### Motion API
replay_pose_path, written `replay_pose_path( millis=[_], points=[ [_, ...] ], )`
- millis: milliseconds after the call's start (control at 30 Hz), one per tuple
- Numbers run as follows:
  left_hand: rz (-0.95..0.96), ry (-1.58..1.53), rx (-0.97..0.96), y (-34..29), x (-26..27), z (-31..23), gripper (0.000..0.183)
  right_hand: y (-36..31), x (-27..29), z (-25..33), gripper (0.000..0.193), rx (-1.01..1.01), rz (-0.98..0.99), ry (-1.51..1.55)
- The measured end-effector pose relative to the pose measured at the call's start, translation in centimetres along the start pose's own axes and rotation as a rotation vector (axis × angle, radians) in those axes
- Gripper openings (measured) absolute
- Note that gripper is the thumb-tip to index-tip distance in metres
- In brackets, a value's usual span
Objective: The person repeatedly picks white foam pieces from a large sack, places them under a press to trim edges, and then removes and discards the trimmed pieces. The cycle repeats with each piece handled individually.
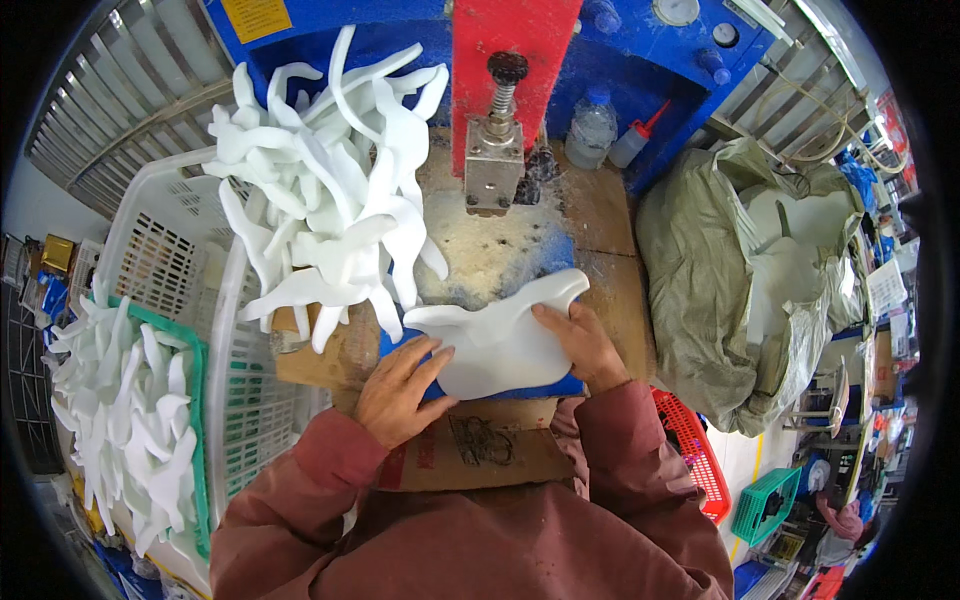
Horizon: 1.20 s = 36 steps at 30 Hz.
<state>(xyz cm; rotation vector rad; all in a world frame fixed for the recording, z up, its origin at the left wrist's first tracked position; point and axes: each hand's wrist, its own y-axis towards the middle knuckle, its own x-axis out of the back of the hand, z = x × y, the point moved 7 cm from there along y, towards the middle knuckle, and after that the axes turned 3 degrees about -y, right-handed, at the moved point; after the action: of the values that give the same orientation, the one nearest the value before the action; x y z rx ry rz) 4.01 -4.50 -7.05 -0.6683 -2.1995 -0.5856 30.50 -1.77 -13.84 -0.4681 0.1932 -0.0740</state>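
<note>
A smooth white curved foam piece (492, 350) lies over a blue pad (563, 262) under the press head. My right hand (585, 345) grips its right end, thumb on top and the other fingers mostly hidden by the piece. My left hand (402, 390) is at its left edge, fingers stretched and apart, fingertips touching or just beside the rim. Above the piece stands a metal press head (494, 165) with a spring and black knob, mounted on a red column (512, 35). Pale shavings (490, 250) cover the worktop beneath the head.
Left of the press rises a tangled pile of white branching foam strips (330, 180). White plastic baskets (165, 230) and a green crate (200, 440) with more strips stand farther left. A woven sack (700, 280) is at the right. Two bottles (592, 130) stand behind.
</note>
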Motion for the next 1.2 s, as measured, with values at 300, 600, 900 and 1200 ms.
replay_pose_path(
  millis=[300, 600, 900, 1200],
  points=[
    [0.004, 0.14, -0.018, 3.1, -3.4, -1.6, 0.086, 0.4, -1.4, -0.9, 0.028, -0.064, -0.021, 0.271],
    [-0.152, 0.101, -0.091, 5.5, -3.2, -0.2, 0.037, -1.6, -1.1, -2.1, 0.052, -0.035, 0.07, 0.76],
    [0.154, -0.082, 0.148, 11.8, -0.8, 3.1, 0.033, -1.5, -0.8, -5.3, 0.051, 0.05, -0.07, 0.427],
    [0.185, -0.14, 0.279, 12.8, 0.5, 3.4, 0.025, -1.3, -1.0, -5.2, 0.042, 0.025, -0.056, 0.364]
  ],
)
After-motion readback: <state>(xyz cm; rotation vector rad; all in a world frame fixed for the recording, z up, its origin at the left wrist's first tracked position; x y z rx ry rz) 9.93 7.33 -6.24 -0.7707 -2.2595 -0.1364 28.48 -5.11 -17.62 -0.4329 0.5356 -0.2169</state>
